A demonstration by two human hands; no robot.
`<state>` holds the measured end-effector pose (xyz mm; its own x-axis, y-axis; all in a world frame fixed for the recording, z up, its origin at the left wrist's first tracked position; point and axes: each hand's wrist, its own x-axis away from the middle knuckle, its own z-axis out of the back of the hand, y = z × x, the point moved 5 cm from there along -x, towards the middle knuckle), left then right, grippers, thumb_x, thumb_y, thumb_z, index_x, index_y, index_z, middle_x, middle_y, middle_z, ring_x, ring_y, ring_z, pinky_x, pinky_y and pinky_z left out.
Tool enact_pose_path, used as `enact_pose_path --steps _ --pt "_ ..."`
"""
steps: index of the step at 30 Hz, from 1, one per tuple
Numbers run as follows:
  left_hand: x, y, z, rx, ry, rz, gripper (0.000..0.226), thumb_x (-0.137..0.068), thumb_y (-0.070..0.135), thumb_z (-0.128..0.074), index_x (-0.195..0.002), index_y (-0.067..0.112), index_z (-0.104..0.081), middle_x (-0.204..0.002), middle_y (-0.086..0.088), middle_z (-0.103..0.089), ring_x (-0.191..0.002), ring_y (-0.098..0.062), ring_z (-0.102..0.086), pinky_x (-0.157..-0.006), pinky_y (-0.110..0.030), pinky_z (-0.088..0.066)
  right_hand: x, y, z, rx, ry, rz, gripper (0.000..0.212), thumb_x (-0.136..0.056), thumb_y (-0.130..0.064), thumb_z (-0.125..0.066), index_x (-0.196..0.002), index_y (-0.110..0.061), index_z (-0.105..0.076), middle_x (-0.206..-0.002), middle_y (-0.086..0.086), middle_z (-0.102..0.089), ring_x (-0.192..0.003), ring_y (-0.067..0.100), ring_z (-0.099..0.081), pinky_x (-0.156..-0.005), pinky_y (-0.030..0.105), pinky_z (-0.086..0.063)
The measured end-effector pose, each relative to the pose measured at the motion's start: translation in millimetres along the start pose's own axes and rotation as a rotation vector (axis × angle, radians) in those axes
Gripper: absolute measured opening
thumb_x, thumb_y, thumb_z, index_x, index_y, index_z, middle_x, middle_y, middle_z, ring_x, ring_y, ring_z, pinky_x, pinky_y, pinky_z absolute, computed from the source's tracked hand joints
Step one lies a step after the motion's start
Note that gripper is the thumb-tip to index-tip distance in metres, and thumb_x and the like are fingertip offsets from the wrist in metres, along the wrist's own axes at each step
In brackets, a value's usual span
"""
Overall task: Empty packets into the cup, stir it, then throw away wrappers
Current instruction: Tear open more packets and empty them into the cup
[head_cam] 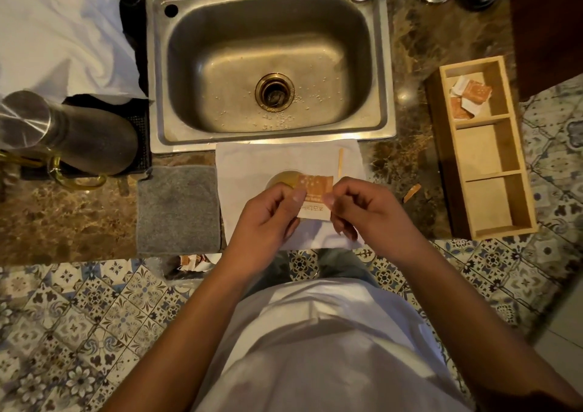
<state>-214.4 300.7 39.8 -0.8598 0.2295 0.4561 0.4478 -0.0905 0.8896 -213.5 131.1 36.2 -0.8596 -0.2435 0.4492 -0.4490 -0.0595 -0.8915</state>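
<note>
Right at the counter's front edge, on the white napkin (252, 165) between sink (268, 64) and drop-off, both hands pinch 1 packet (315, 197): left hand (268, 216) and right hand (359, 209) at its sides. It sits upright-ish over the cup (282, 179), orange end pointing away, probably already torn.

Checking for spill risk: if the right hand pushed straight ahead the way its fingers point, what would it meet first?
The right hand points leftward, so first the packet it pinches, then the left hand; the cup probably sits lower, though depth is unclear.
</note>
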Motion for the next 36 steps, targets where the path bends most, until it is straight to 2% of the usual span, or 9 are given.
enact_pose_path --steps 6,10,13,16,19,26,29,33,36 --pt "-7.1 19.5 -34.6 -0.08 -0.02 -0.121 0.025 -0.103 0.017 -0.053 -0.083 0.002 -0.058 -0.059 -0.008 -0.048 -0.05 -0.012 -0.042 -0.051 -0.023 -0.038 24.3 -7.7 37.8 -0.002 0.218 0.11 0.017 -0.099 -0.011 -0.061 -0.085 -0.015 -0.069 -0.059 0.004 -0.061 -0.048 0.02 -0.048 -0.045 0.026 -0.043" --pt "-22.4 26.7 -62.2 -0.221 -0.084 -0.172 0.019 -0.101 0.025 -0.057 -0.087 0.015 -0.063 -0.059 0.003 -0.056 -0.054 -0.011 -0.051 -0.057 -0.031 -0.043 42.8 -3.5 62.6 -0.02 0.263 0.082 0.016 -0.096 -0.021 -0.064 -0.083 -0.013 -0.067 -0.063 0.017 -0.059 -0.053 0.018 -0.05 -0.049 0.024 -0.043" --pt "-35.6 26.6 -87.3 -0.301 -0.124 -0.202 0.016 -0.101 0.026 -0.058 -0.086 0.026 -0.065 -0.059 0.007 -0.058 -0.055 -0.012 -0.053 -0.058 -0.037 -0.044 53.0 9.4 85.2 0.104 0.309 0.066 0.016 -0.1 -0.019 -0.064 -0.084 -0.017 -0.068 -0.063 0.007 -0.064 -0.053 0.008 -0.054 -0.052 0.023 -0.045" --pt "-49.6 19.2 -112.1 -0.326 -0.146 -0.171 0.017 -0.099 0.021 -0.06 -0.086 0.014 -0.067 -0.057 -0.003 -0.059 -0.053 -0.016 -0.053 -0.057 -0.034 -0.045 58.6 25.0 107.3 0.177 0.38 0.035 0.019 -0.1 -0.025 -0.064 -0.081 -0.022 -0.067 -0.063 0.003 -0.067 -0.052 0.01 -0.056 -0.054 0.028 -0.047" --pt "-64.8 6.2 -135.3 -0.421 -0.201 -0.16 0.02 -0.099 0.023 -0.061 -0.087 0.008 -0.068 -0.057 -0.001 -0.061 -0.052 -0.017 -0.056 -0.056 -0.034 -0.048 62.2 43.6 125.6 0.2 0.423 -0.005 0.02 -0.1 -0.025 -0.064 -0.082 -0.017 -0.067 -0.06 0.002 -0.066 -0.049 0.01 -0.054 -0.051 0.027 -0.044" --pt "-93.6 -43.8 -169.8 -0.591 -0.229 -0.075 0.021 -0.096 0.027 -0.065 -0.076 0.02 -0.065 -0.062 0.004 -0.062 -0.059 -0.011 -0.057 -0.061 -0.025 -0.045 57.7 108.6 153.4 0.03 0.413 -0.3 0.028 -0.098 -0.026 -0.066 -0.075 -0.01 -0.068 -0.056 0.001 -0.064 -0.046 0.013 -0.051 -0.048 0.028 -0.041" --pt "-100.7 -69.5 -178.6 -0.685 -0.257 -0.006 0.025 -0.095 0.031 -0.065 -0.071 0.025 -0.063 -0.063 0.005 -0.064 -0.06 -0.012 -0.059 -0.068 -0.032 -0.05 54.8 133.9 157.0 0.088 0.403 -0.393 0.029 -0.098 -0.025 -0.065 -0.071 -0.012 -0.067 -0.054 -0.001 -0.065 -0.047 0.015 -0.053 -0.051 0.028 -0.044" --pt "-104.9 -92.6 -185.8 -0.748 -0.268 0.07 0.028 -0.095 0.032 -0.064 -0.068 0.027 -0.061 -0.061 0.005 -0.065 -0.057 -0.012 -0.06 -0.07 -0.038 -0.054 54.9 154.3 156.8 0.027 0.394 -0.458 0.027 -0.098 -0.022 -0.063 -0.073 -0.013 -0.066 -0.061 0.003 -0.067 -0.05 0.016 -0.055 -0.051 0.03 -0.046" --pt "-110.4 -100.0 -187.3 -0.764 -0.239 0.08 0.025 -0.093 0.031 -0.067 -0.071 0.02 -0.065 -0.062 0.007 -0.064 -0.06 -0.012 -0.059 -0.066 -0.033 -0.051 53.9 157.1 155.1 -0.034 0.414 -0.455 0.024 -0.1 -0.018 -0.06 -0.077 -0.01 -0.066 -0.065 0.006 -0.066 -0.049 0.015 -0.054 -0.045 0.026 -0.041"
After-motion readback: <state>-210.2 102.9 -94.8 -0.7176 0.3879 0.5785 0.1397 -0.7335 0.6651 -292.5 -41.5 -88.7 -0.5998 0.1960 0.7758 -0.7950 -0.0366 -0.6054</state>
